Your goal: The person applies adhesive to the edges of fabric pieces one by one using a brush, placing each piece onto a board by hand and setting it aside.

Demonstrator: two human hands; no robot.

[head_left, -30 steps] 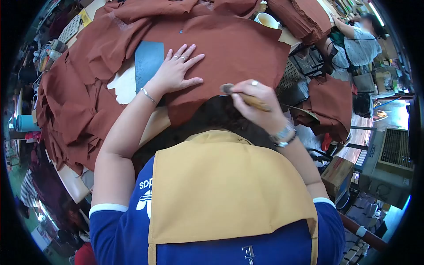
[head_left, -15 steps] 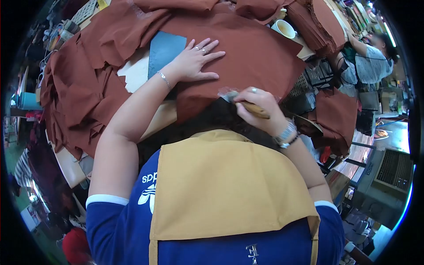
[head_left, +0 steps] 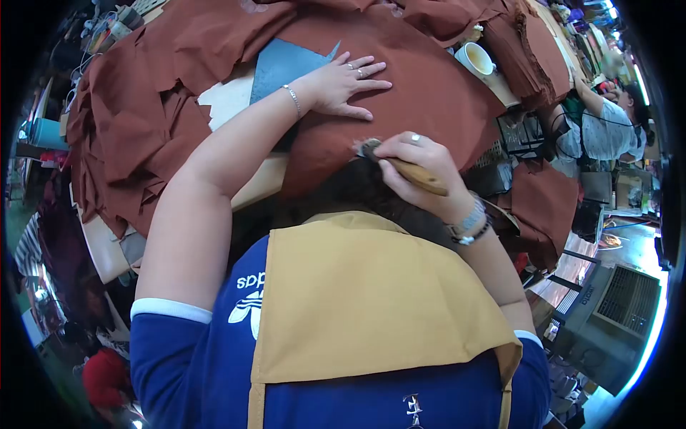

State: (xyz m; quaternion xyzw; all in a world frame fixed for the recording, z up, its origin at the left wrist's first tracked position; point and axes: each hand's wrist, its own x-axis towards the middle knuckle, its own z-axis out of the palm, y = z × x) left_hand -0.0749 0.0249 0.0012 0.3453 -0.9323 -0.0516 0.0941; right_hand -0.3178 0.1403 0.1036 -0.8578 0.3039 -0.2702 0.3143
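A large reddish-brown sheet, leather or cloth [head_left: 429, 93], lies spread in front of me, its near edge beside my apron. My left hand [head_left: 349, 86] rests flat on it with fingers spread. In my right hand [head_left: 421, 168] is a wooden-handled brush [head_left: 418, 175], gripped by its handle. Its bristle end touches the sheet near the front edge, where a pale, shiny smear shows. A blue-grey piece [head_left: 286, 68] lies under my left wrist, next to a white sheet [head_left: 229, 104].
Crumpled reddish-brown pieces [head_left: 143, 121] cover the left side. A white cup [head_left: 475, 60] with yellowish contents stands at the back right, beside a stack of brown pieces [head_left: 525, 53]. Another person [head_left: 607, 129] is at the far right, near a grey machine [head_left: 607, 307].
The brush has shifted slightly within the same spot at the sheet's near edge. My left hand stays flat on the sheet. The whole view has shifted a little.
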